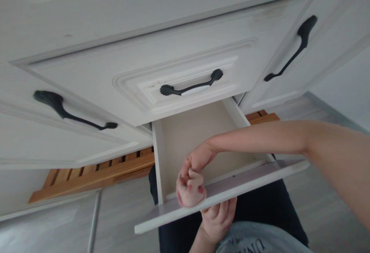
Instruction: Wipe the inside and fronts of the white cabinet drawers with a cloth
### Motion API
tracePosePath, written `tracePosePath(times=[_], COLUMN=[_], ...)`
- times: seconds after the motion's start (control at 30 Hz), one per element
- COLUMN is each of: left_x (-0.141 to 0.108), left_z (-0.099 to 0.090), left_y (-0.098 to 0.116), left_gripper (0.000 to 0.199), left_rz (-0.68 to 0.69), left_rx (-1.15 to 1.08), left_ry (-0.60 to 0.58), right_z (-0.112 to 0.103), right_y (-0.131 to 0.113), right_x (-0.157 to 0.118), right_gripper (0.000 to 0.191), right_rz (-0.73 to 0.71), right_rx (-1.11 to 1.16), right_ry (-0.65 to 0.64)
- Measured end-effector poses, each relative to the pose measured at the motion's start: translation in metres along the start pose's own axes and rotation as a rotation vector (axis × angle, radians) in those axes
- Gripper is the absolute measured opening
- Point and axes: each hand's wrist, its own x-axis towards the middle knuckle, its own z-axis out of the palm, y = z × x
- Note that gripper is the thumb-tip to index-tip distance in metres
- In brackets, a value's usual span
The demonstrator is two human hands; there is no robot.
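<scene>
A white drawer [193, 129] is pulled out from the cabinet, and its inside shows bare. My right hand [196, 160] reaches across from the right, closed around a crumpled pale cloth [192, 193] with red spots. That cloth presses against the top edge of the drawer front [254, 183], left of its middle. Below the edge, my left hand [219, 216] has its fingers curled up against the outer face of the drawer front. Whatever handle is there stays hidden behind them.
Above is a closed white drawer with a dark handle [192, 87]. Cabinet doors on both sides carry dark handles [75, 114]. Slatted wood [124, 166] runs under the cabinet, over a grey plank floor [124, 214]. My knees in dark trousers [266, 206] are beneath the open drawer.
</scene>
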Motion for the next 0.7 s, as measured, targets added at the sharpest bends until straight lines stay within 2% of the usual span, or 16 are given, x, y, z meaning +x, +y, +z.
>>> tracePosePath(times=[0.1,0.2,0.3,0.37,0.43,0.5,0.6,0.7], left_x=[0.001,-0.003,-0.009,-0.012,-0.013,-0.012,-0.008,-0.002], left_z=[0.001,0.005,0.007,0.007,0.006,0.004,0.000,-0.002], left_y=[0.002,0.008,0.012,0.013,0.012,0.009,0.004,-0.001], left_gripper=[0.039,0.036,0.035,0.036,0.036,0.037,0.039,0.047], left_rz=[-0.032,-0.097,-0.093,-0.068,-0.068,-0.057,-0.018,0.008], left_rx=[-0.005,-0.006,-0.008,-0.008,-0.006,-0.006,0.006,0.035], left_ry=[0.022,0.045,0.025,0.004,-0.007,-0.032,-0.043,-0.020], right_z=[-0.009,-0.016,-0.017,-0.014,-0.009,-0.005,-0.002,-0.004], right_y=[0.004,-0.002,-0.004,0.001,0.010,0.017,0.022,0.023], right_x=[-0.026,-0.031,-0.006,0.021,0.046,0.058,0.045,0.007], right_gripper=[0.011,0.009,0.022,0.032,0.031,0.024,0.020,0.019], right_rz=[0.074,0.022,-0.089,-0.098,-0.066,-0.027,0.095,0.267], right_rx=[-0.068,-0.096,-0.079,-0.093,-0.168,-0.292,-0.448,-0.485], right_ry=[-0.062,-0.067,0.093,0.183,0.201,0.176,0.125,0.138])
